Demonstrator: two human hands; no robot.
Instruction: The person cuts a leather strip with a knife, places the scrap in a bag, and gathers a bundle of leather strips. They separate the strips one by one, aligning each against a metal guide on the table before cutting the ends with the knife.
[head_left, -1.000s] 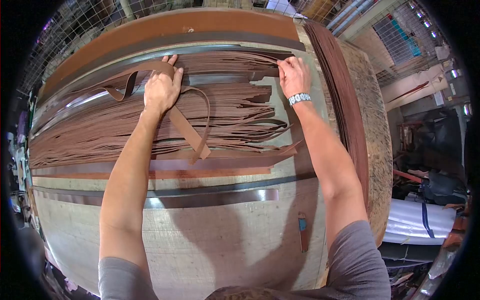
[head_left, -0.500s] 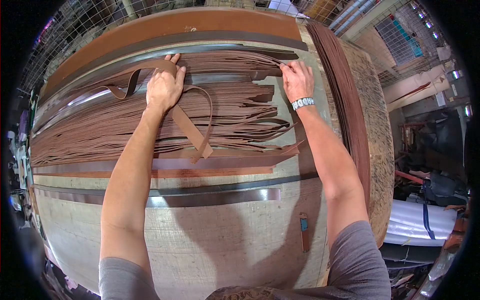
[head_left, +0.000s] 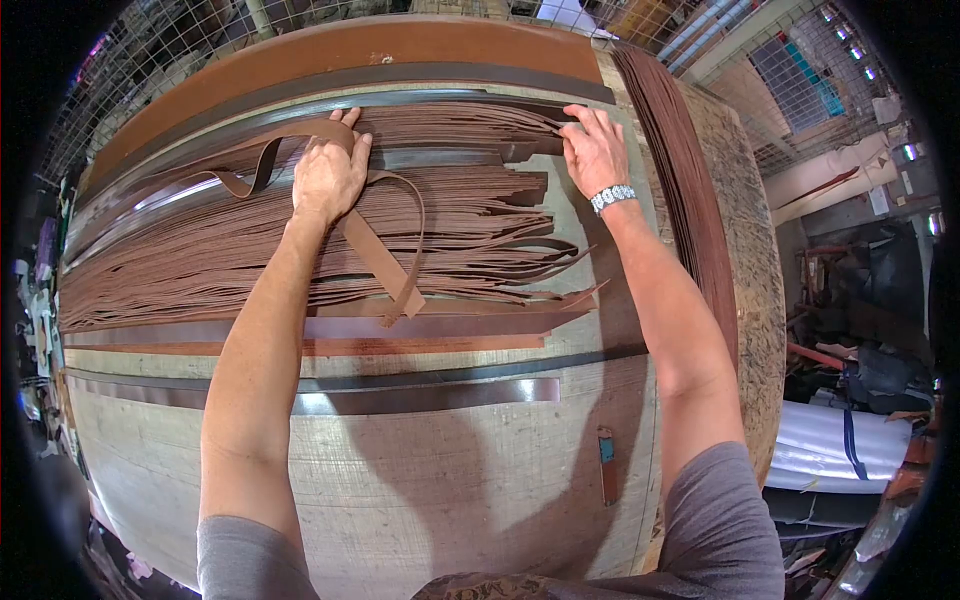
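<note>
Long brown leather strips [head_left: 440, 205] lie stacked in thick rows across the work surface, their ragged ends to the right. My left hand [head_left: 330, 175] presses on the upper rows, two fingertips stretched forward. A loose, curling leather strip [head_left: 378, 262] runs through this hand, looping out to its left and hanging down to its right; the exact grip under the palm is hidden. At the right ends of the upper bundle [head_left: 500, 122] is my right hand [head_left: 597, 155], wearing a metal bracelet [head_left: 613, 197]. Its fingers are apart, the tips beside or touching the strip ends.
A wide tan leather piece [head_left: 400, 45] lies along the far edge. Another bundle of strips [head_left: 690, 190] drapes over the right side by a worn wooden edge [head_left: 745, 240]. Nearer me are a flat dark strip [head_left: 450, 395] and a small blue-and-brown tool [head_left: 607, 465].
My right hand has shifted slightly right, its fingers loosening from the strip ends and the index finger lifting forward. My left hand and the curled strip have stayed in place.
</note>
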